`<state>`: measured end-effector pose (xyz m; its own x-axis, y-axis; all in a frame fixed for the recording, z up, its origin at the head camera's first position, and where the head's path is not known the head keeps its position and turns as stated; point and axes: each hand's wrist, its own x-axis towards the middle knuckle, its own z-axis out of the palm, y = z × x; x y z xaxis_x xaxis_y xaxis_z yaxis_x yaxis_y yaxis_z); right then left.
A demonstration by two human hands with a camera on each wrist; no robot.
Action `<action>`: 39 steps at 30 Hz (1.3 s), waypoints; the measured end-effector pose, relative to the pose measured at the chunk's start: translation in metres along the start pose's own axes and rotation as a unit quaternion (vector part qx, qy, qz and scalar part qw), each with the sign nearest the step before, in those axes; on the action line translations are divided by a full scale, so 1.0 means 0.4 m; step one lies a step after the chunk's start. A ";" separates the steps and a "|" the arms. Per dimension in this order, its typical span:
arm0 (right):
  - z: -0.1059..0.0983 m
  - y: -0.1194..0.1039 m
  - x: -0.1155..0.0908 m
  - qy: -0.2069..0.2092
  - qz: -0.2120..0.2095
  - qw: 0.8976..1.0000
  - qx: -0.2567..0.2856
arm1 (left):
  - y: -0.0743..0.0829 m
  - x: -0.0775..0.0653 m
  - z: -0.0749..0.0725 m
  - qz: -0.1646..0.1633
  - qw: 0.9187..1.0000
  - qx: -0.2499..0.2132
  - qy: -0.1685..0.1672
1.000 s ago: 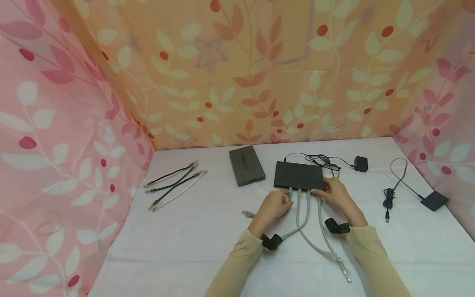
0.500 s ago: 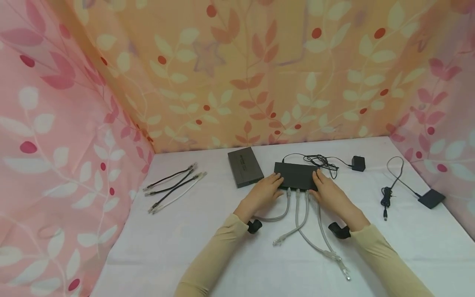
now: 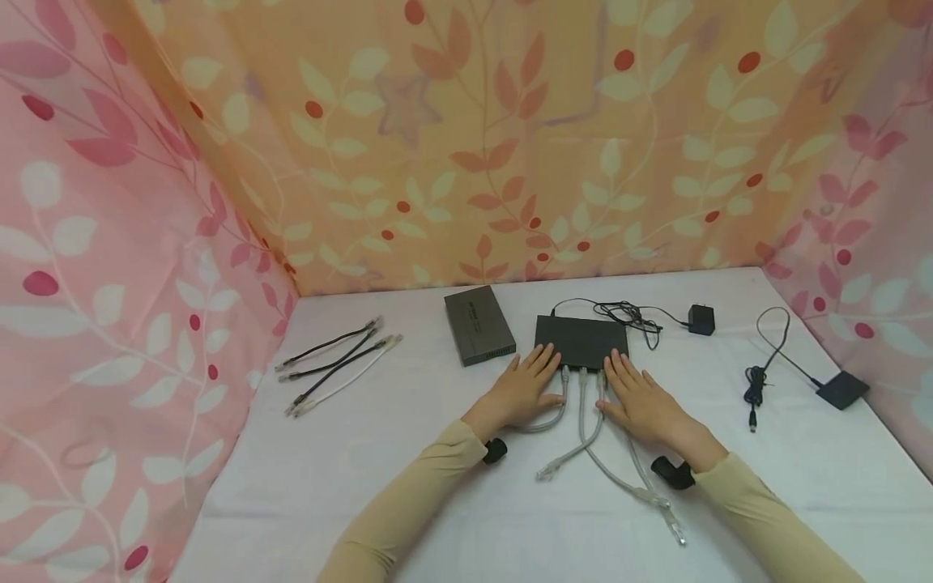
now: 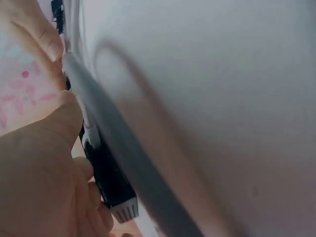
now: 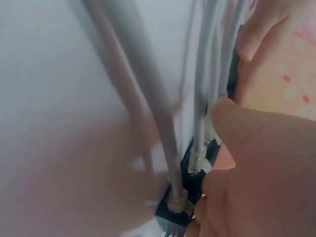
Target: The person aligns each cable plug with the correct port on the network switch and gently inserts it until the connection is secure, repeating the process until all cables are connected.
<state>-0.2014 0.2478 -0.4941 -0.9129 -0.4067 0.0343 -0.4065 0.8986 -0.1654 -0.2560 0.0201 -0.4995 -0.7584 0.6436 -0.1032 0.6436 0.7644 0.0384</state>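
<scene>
A black network switch (image 3: 581,334) lies flat on the table, several grey network cables (image 3: 584,409) plugged into its front side. My left hand (image 3: 519,391) rests at its front left corner, fingers straight and touching the top. At the front right corner, my right hand (image 3: 645,405) lies the same way, its straight fingers over the edge and the thumb near the cables. The left wrist view has a grey cable (image 4: 116,133) curving past the left hand. Plugs (image 5: 178,201) seated in the ports show beside the right hand in the right wrist view.
A second dark grey switch (image 3: 479,325) stands to the left. Several short black and white cables (image 3: 338,363) lie farther left. A power adapter (image 3: 701,320) trails its coiled cord behind the switch; another adapter (image 3: 841,390) lies right. Floral cloth (image 3: 408,162) hangs behind the table.
My left hand has let go of the leftmost cable's plug and come onto the switch's corner. The right hand has loosened from the right corner, its fingers now straight. Both slid slightly nearer.
</scene>
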 end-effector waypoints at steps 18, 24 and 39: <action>-0.007 0.064 0.078 -0.022 0.014 1.000 -0.004 | 0.010 0.074 -0.008 -0.034 0.999 0.018 0.017; -0.019 0.076 0.102 -0.031 0.031 0.999 0.008 | 0.012 0.099 -0.012 -0.050 0.999 0.005 0.011; -0.013 0.137 0.168 -0.059 0.043 0.997 0.014 | 0.021 0.149 -0.029 -0.088 0.996 0.000 0.006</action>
<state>-0.2851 0.2706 -0.4955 -0.9331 -0.3463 -0.0965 -0.3243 0.9268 -0.1893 -0.2972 0.0652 -0.4940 -0.8612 0.4992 -0.0956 0.4997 0.8659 0.0204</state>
